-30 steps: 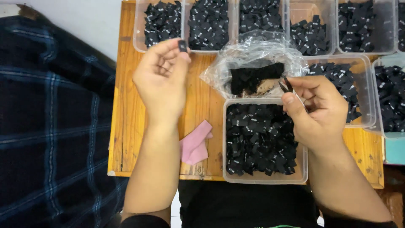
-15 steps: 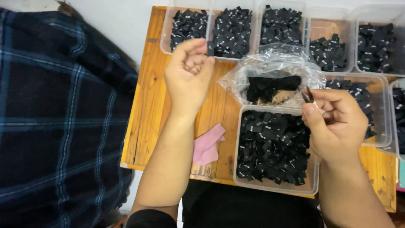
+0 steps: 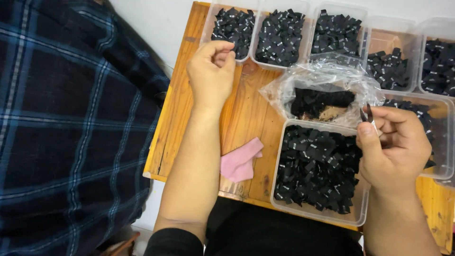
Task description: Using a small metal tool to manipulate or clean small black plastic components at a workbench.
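My left hand (image 3: 211,76) hovers over the wooden table (image 3: 246,114), fingers curled shut beside the far left clear tub of black fabric labels (image 3: 232,26). No label shows between its fingers. My right hand (image 3: 393,147) pinches a thin stack of black labels (image 3: 365,114) between thumb and fingers. It sits above the right edge of the large near tub (image 3: 317,170), which is full of black labels. A crumpled clear plastic bag (image 3: 327,90) holding more black labels lies between the two hands.
Several more clear tubs of black labels line the table's far edge (image 3: 336,33) and right side (image 3: 438,137). A pink scrap of cloth (image 3: 239,161) lies near the front edge. Dark blue plaid fabric (image 3: 71,128) fills the left.
My left hand held a small black label a second ago; now its fingers are curled shut by the far left tub with no label showing. My right hand keeps its pinch on the stack.
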